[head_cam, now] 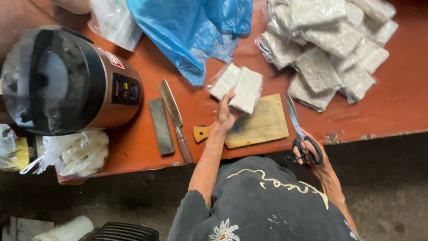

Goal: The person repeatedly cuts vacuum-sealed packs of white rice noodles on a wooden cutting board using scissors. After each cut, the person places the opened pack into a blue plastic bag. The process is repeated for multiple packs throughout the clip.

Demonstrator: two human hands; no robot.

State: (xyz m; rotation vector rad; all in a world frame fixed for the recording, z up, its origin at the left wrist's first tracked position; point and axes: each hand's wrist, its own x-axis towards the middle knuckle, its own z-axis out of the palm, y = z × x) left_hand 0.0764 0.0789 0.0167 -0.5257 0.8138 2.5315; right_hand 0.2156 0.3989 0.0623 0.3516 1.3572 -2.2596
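My left hand holds up a white block in a clear plastic wrap, split into two halves, above the wooden cutting board. My right hand grips black-handled scissors at the table's front edge, blades pointing away from me toward the pile of packets. The scissors are apart from the block.
A heap of several wrapped white packets lies at the far right. A blue plastic bag lies at the back. A knife and a grey sharpening stone rest left of the board. A dark rice cooker and a white bag stand at the left.
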